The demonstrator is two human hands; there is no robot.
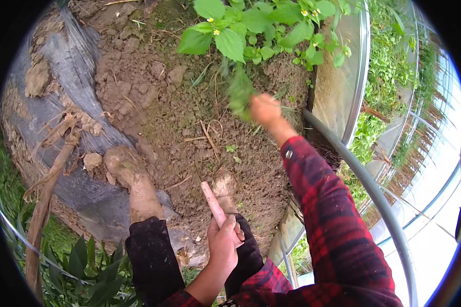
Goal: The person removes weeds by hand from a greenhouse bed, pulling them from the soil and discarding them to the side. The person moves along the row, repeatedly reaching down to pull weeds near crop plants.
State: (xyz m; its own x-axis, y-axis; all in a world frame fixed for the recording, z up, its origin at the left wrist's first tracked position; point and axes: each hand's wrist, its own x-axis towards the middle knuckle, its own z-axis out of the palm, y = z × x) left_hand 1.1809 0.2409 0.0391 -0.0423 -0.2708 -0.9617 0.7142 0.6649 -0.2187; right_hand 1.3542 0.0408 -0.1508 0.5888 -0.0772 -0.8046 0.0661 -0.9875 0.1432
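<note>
My left hand point(223, 240) is closed around the pink handle point(214, 201) of a hand tool, in front of my knee. A thin dark part seems to run from the handle's tip, but it is hard to tell from the soil. Farther up and to the right, my right hand point(266, 109) grips a bunch of green weeds point(240, 90), blurred by motion. The bunch is over the soil point(169, 99), below a leafy weed point(253, 23) with small white and yellow flowers.
My muddy feet point(140, 188) stand on the soil. Black plastic mulch film point(67, 57) and a dry stalk point(55, 180) lie left. On the right, a grey pipe point(368, 180) curves past my sleeve, beside a clear sheet wall point(336, 80). Green leaves point(96, 268) grow at lower left.
</note>
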